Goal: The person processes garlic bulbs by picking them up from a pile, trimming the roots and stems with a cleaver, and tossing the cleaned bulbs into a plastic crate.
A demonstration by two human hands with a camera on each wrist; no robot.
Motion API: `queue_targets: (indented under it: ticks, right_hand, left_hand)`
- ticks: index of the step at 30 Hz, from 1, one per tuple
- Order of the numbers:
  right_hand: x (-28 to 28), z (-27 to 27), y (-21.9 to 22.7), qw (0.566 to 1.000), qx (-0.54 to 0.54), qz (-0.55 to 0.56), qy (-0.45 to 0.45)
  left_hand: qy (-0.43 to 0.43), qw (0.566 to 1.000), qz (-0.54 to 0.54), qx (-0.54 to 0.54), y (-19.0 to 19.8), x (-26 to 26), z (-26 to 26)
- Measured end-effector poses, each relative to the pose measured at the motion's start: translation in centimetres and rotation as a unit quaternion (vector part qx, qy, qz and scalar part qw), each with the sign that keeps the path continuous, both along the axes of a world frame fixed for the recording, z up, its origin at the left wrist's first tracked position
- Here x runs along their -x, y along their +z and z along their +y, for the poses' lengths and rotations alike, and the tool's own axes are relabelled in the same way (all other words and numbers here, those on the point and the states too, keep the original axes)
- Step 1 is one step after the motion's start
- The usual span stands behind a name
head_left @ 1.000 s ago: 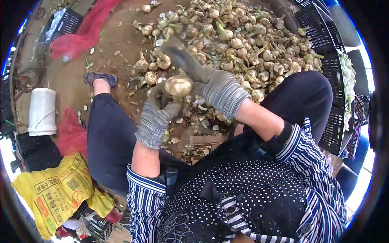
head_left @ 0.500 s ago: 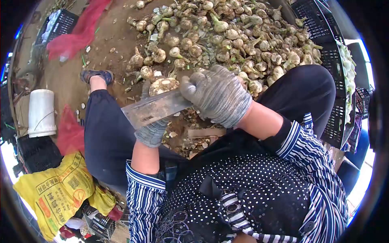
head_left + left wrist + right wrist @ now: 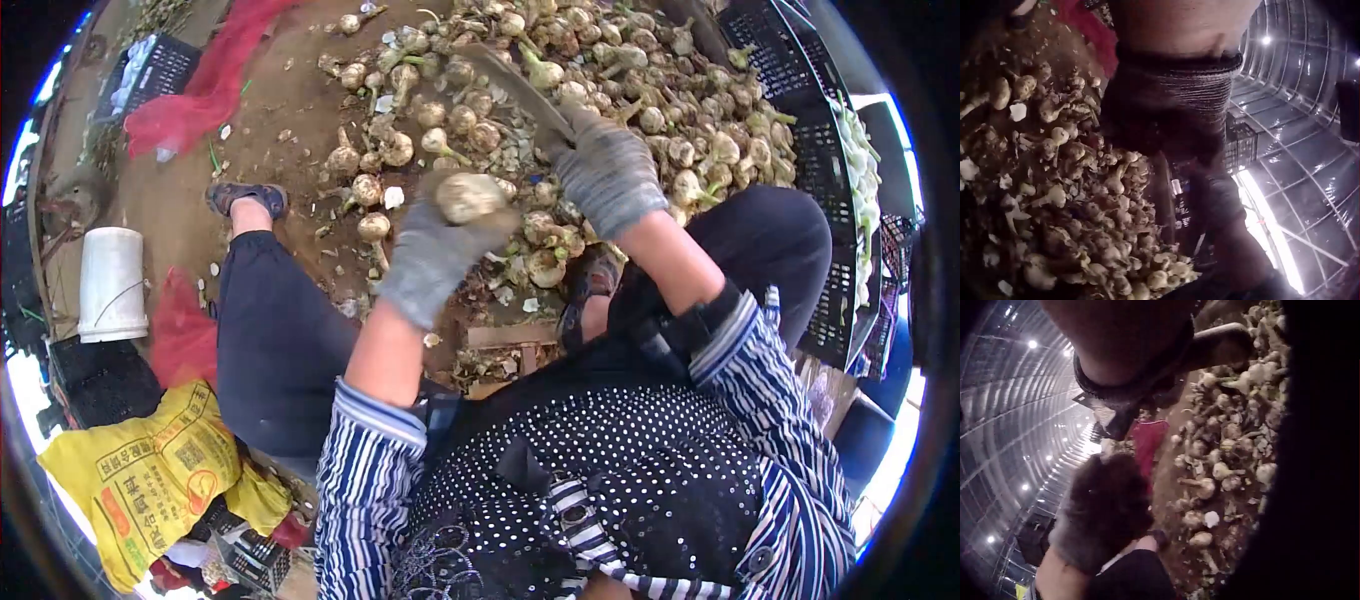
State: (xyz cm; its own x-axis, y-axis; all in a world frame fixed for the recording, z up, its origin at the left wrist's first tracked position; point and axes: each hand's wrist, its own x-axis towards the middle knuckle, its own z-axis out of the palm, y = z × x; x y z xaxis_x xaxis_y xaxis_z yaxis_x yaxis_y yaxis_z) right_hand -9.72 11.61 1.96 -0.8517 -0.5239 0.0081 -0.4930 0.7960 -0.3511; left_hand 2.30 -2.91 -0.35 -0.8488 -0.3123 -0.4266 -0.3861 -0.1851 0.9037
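Note:
My gloved left hand point(image 3: 440, 250) grips a round, soil-stained pale bulb point(image 3: 470, 198) in front of the body, with the bulb's upper face showing. To the right of it, my gloved right hand point(image 3: 608, 170) holds a broad-bladed knife point(image 3: 515, 90); its blade points up and left over a heap of bulbs point(image 3: 620, 110). Knife and held bulb are apart. Both grey gloves are blurred. In the dim left wrist view the left glove point(image 3: 1172, 106) hides the bulb. The right wrist view shows the left glove point(image 3: 1104, 512) lower down.
Stemmed bulbs and pale peelings cover the soil ahead. Black crates point(image 3: 835, 250) line the right, one with pale green-white pieces. On the left are a white bucket point(image 3: 113, 285), red netting point(image 3: 190, 115) and a yellow sack point(image 3: 150, 480). A foot point(image 3: 590, 300) stands near the heap.
The blade was near the bulb half a second ago; my right hand has since swung it up and right. My left hand has moved slightly right and up with the bulb.

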Motion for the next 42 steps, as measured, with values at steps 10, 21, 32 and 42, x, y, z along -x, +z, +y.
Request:
queue_targets:
  ticks: [10,21,32,42]
  right_hand:
    - [0.2,0.6,2.5,0.968,0.181,-0.116,-0.132]
    - [0.6,0.2,2.0,0.948,0.175,-0.235,-0.126]
    - [-1.8,-1.8,3.5,0.993,-0.030,-0.052,0.098]
    - [-3.0,-0.9,-1.0,0.948,-0.209,-0.224,0.081]
  left_hand:
    - [0.069,0.957,-0.164,0.230,-17.1,5.3,-8.5]
    - [0.074,0.877,-0.129,0.456,-19.6,8.2,-12.0]
    - [-0.061,0.990,0.074,0.104,-2.8,2.6,-6.8]
    - [0.029,0.829,0.081,0.552,2.5,-6.3,-8.0]
